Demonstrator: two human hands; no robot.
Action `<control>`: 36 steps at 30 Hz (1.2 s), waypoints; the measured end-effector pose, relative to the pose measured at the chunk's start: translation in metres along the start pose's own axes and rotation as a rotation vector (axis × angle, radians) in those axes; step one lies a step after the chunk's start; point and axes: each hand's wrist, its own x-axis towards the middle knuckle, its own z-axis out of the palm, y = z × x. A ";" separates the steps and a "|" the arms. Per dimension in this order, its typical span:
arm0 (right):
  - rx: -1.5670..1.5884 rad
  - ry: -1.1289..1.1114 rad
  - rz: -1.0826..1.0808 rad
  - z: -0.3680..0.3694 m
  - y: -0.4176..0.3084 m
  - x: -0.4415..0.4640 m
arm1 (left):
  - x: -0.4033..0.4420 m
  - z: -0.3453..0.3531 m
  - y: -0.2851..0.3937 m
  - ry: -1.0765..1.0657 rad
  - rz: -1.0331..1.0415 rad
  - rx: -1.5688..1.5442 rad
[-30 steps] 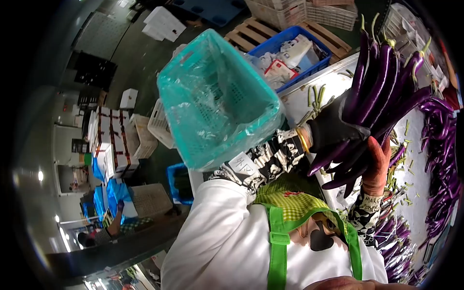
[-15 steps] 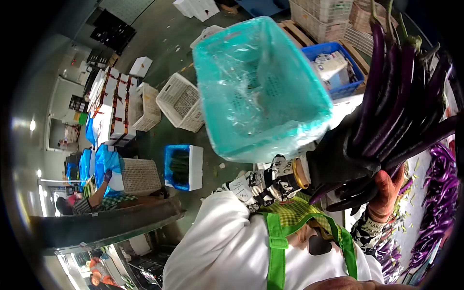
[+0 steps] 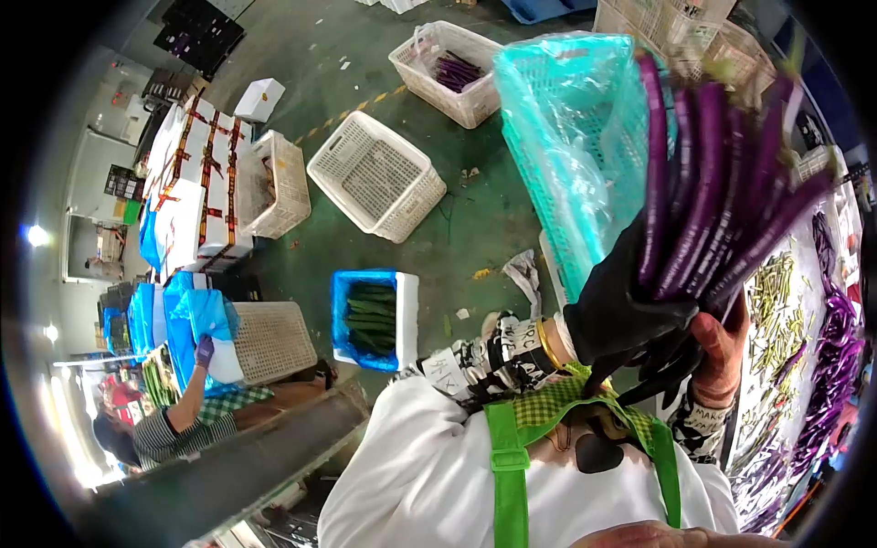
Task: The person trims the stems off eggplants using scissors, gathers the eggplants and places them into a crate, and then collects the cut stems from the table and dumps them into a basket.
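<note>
My left hand (image 3: 623,312), in a black glove, is closed around a bunch of long purple eggplants (image 3: 703,183). Their stem ends point up and away from me and are blurred. Under the bunch, my right hand (image 3: 720,354), in a reddish glove, grips the lower part; some of its fingers are hidden behind the eggplants. Beyond the bunch stands a teal crate (image 3: 553,173) lined with clear plastic, its right part covered by the eggplants.
On the right, a table carries eggplants (image 3: 827,374) and cut stem pieces (image 3: 776,310). A white crate (image 3: 375,178), a crate holding eggplants (image 3: 448,87) and a foam box of green vegetables (image 3: 372,320) stand on the floor. At left, a person (image 3: 187,411) handles blue plastic.
My view has turned, so the teal crate sits farther right and partly behind the bunch. Both hands still hold the eggplants, which now stand more upright. The floor crate with eggplants has come into view.
</note>
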 end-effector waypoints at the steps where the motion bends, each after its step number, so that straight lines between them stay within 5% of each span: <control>1: 0.032 -0.020 0.017 0.025 -0.006 0.006 | -0.002 -0.013 0.002 0.045 -0.020 -0.123; 3: 0.003 -0.032 0.048 0.040 -0.001 0.016 | -0.005 -0.035 0.012 0.090 -0.179 -0.147; 5: 0.035 -0.092 0.099 0.052 -0.011 0.015 | -0.016 -0.038 0.002 0.116 -0.106 -0.058; 10: -0.092 -0.249 0.243 0.066 -0.011 0.052 | -0.015 -0.059 -0.002 0.267 -0.273 -0.379; 18: -0.383 -0.629 0.167 0.130 0.017 0.144 | -0.010 -0.141 -0.008 0.412 -0.387 -0.543; 20: -0.185 -0.676 0.268 0.148 0.035 0.173 | -0.016 -0.174 -0.024 0.179 0.102 0.191; 21: -0.228 -0.697 0.285 0.157 0.044 0.197 | -0.007 -0.191 -0.024 0.153 0.103 0.233; 24: -0.435 -0.707 0.321 0.194 0.065 0.256 | 0.040 -0.242 -0.025 0.168 -0.046 -0.110; 26: -0.712 -0.661 0.296 0.228 0.067 0.290 | 0.076 -0.285 -0.034 0.323 -0.578 -0.988; 29: -0.583 -0.773 0.425 0.272 0.087 0.356 | 0.110 -0.352 -0.048 0.255 -0.444 -0.632; 31: -0.627 -0.841 0.474 0.305 0.085 0.412 | 0.152 -0.392 -0.049 0.268 -0.493 -0.671; 33: -0.619 -0.836 0.492 0.323 0.108 0.451 | 0.181 -0.423 -0.048 0.348 -0.730 -1.055; 36: -0.611 -0.808 0.519 0.335 0.120 0.477 | 0.203 -0.448 -0.061 0.324 -0.748 -1.099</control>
